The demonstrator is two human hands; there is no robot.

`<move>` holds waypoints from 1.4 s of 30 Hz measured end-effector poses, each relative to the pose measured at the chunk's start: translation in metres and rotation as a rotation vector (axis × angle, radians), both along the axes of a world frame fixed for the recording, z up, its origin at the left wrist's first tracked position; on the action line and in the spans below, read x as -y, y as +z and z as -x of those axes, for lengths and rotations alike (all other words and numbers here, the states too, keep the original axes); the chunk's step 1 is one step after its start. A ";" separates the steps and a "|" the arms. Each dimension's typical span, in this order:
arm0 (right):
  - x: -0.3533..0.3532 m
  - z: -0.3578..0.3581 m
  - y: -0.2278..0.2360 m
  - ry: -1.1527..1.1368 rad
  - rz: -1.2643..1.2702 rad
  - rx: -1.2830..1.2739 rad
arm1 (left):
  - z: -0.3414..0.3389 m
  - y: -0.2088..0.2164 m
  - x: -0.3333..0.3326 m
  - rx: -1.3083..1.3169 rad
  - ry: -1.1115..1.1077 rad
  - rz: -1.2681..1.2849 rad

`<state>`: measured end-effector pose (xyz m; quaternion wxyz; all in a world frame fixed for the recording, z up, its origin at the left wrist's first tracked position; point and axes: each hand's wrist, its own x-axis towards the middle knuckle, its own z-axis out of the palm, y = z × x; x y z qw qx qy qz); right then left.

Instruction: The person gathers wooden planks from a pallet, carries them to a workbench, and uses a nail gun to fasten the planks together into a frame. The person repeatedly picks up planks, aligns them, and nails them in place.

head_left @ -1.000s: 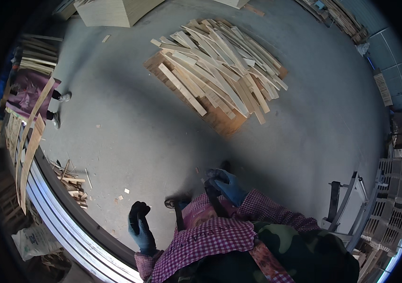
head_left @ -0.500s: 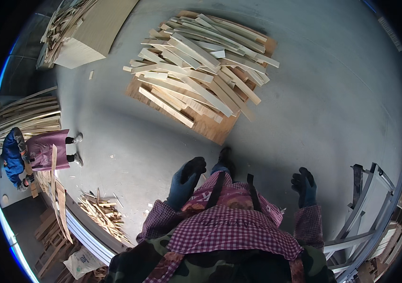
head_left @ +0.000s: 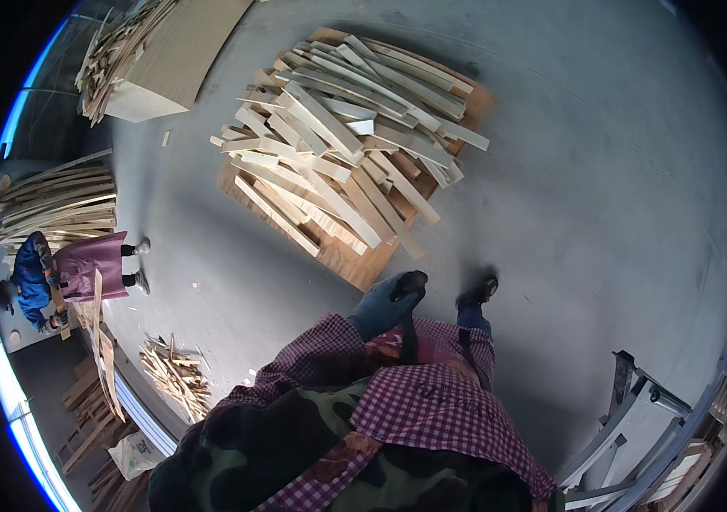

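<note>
My left hand point(head_left: 386, 303), in a blue work glove with dark fingers, hangs in front of my checked apron point(head_left: 440, 405). Its fingers are loosely curled together, and nothing shows in them. Just beyond this hand lies the near corner of a plywood sheet point(head_left: 353, 266), which bears a heap of pale wooden strips point(head_left: 342, 128) lying at mixed angles. My right hand is out of sight. To the right of the left hand, my dark shoe point(head_left: 476, 293) stands on the grey floor.
A co-worker point(head_left: 35, 277) in blue with a pinkish apron stands far left beside stacked long strips point(head_left: 56, 205). Scrap sticks point(head_left: 174, 375) lie on the floor at lower left. A board stack point(head_left: 167, 72) rises at upper left. A metal frame point(head_left: 628, 435) stands at lower right.
My left hand has moved right and slightly forward across my body. My right hand has gone out of view. One shoe now shows farther right, and the plywood with its strips appears nearer.
</note>
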<state>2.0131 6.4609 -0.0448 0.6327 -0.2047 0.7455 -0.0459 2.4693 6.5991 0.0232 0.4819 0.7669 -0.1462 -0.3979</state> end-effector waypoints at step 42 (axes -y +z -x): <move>0.655 -0.219 -0.074 0.180 -0.182 -0.139 | -0.317 -0.185 0.556 -0.426 0.504 -0.091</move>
